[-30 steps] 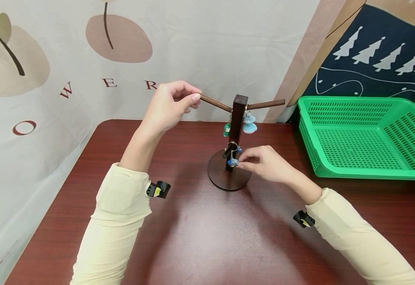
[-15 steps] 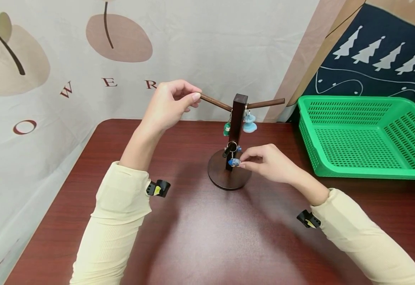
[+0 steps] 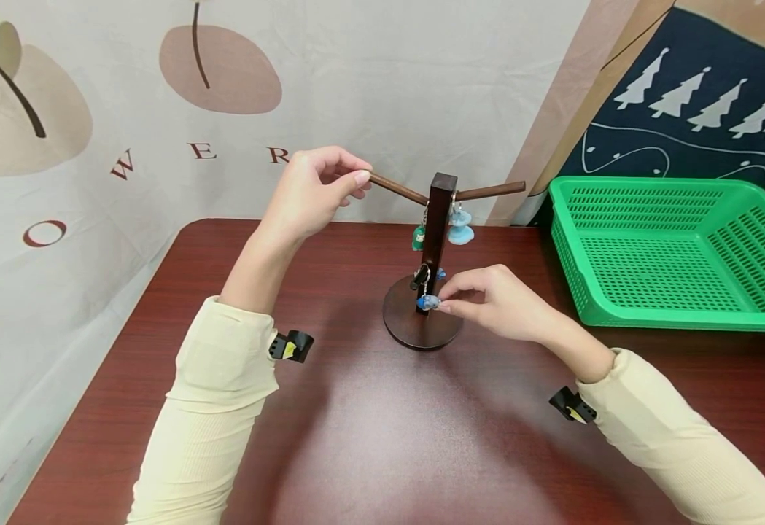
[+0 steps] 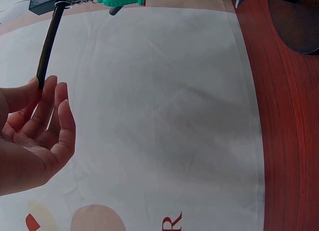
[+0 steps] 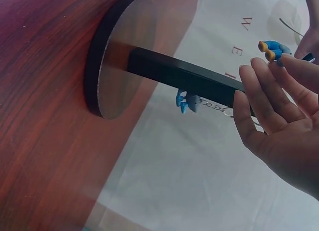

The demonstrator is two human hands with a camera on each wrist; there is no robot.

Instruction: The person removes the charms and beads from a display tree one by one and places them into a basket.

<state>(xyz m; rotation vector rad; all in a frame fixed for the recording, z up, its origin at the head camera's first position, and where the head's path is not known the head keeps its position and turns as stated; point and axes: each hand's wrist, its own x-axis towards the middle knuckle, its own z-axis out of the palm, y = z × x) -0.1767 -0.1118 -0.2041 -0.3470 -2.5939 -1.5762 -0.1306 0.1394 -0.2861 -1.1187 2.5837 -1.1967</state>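
Observation:
A dark wooden stand (image 3: 436, 240) with a round base (image 3: 402, 332) and several pegs rises from the table. My left hand (image 3: 313, 193) pinches the outer end of its upper left peg (image 3: 398, 191) between thumb and fingers. With the right hand (image 3: 496, 299) I pinch a small blue figure keychain (image 3: 429, 302), whose metal ring (image 3: 426, 273) is round the short front peg (image 3: 417, 281). The figure's orange feet show in the right wrist view. Nearer the post hang a green figure keychain (image 3: 418, 238) and a light blue keychain (image 3: 460, 228).
Behind the post hangs another blue-grey figure keychain (image 5: 189, 102). A green plastic basket (image 3: 677, 321) stands at the right on the reddish-brown table (image 3: 369, 437). A printed cloth (image 3: 382, 80) hangs behind the table.
The ring of the blue figure keychain has shifted slightly along the front peg toward its tip, and the figure has moved a little left and down. My left hand has stayed in place.

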